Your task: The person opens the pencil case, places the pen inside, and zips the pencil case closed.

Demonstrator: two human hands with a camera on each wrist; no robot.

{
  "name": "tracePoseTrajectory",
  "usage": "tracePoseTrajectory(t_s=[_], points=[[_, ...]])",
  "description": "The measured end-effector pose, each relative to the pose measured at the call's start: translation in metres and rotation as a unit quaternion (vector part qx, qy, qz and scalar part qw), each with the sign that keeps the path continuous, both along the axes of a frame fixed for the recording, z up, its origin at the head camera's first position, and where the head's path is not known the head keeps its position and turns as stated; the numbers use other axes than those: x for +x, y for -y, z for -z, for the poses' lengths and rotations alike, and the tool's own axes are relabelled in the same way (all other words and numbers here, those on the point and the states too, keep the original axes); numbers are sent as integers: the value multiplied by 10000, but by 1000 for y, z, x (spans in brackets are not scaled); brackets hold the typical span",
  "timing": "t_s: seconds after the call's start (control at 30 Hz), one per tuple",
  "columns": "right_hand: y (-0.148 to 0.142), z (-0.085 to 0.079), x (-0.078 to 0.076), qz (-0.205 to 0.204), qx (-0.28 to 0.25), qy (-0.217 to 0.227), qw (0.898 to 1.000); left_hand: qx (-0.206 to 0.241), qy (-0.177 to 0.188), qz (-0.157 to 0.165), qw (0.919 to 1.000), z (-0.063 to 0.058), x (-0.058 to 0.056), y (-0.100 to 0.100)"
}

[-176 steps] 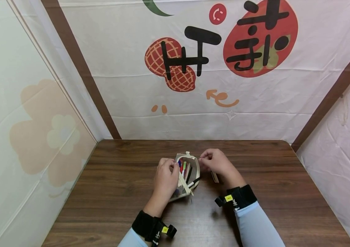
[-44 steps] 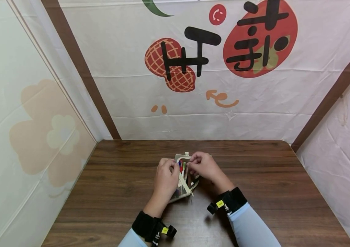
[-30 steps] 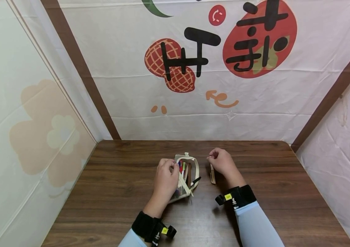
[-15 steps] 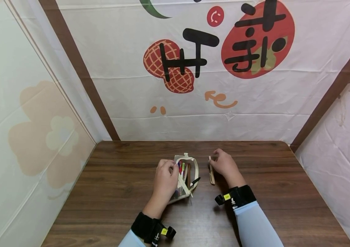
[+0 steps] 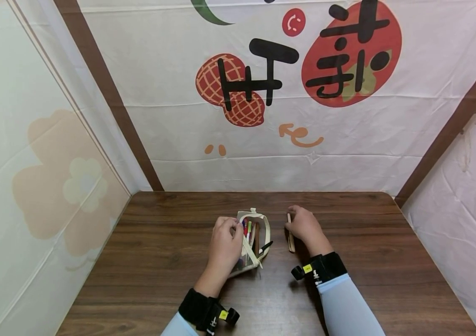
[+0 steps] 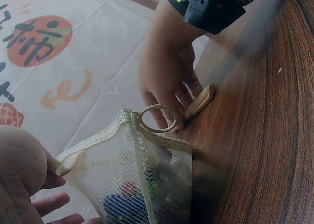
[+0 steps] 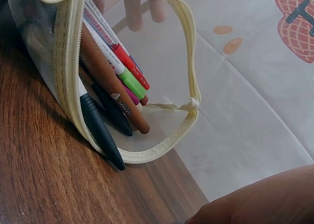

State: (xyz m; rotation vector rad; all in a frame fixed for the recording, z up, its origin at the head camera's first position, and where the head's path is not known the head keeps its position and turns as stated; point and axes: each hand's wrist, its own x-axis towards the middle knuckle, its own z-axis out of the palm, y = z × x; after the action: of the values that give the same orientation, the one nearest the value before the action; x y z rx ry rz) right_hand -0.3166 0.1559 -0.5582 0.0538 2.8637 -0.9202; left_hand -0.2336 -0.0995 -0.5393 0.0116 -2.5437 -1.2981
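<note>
A cream mesh pencil case [image 5: 244, 263] with a zipped rim stands open on the table. My left hand [image 5: 226, 240] pinches the near-left part of its rim, also seen in the left wrist view. Inside, the right wrist view shows a brown pen [image 7: 105, 74], a red-capped pen [image 7: 130, 67], a green-capped pen [image 7: 132, 81] and dark pens; one black pen [image 7: 100, 130] sticks out over the rim. Right of the case, my right hand [image 5: 307, 228] has its fingers around a tan pen [image 5: 291, 243] lying on the table, its middle hidden by the fingers.
The brown wood table [image 5: 170, 252] ends at a white printed cloth [image 5: 204, 172] behind it. Another cloth hangs at the left [image 5: 53, 186]. A ring pull [image 6: 158, 118] stands up from the case's zip.
The right hand has gone from over the case to the tan pen at the right. A brown pen now lies in the case. The tan pen shifted slightly right; the left hand stays put.
</note>
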Motion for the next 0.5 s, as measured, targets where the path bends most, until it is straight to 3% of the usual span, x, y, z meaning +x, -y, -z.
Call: tracePoseTrajectory(t_s=[0.33,0.5], points=[[-4,1,-1,-92,-57,86,9999,-13,-14,-8,10000,0,1,1],[-6,-2,-3,5,-1051,215,9942,-11,35,1,10000,-1,1,1]])
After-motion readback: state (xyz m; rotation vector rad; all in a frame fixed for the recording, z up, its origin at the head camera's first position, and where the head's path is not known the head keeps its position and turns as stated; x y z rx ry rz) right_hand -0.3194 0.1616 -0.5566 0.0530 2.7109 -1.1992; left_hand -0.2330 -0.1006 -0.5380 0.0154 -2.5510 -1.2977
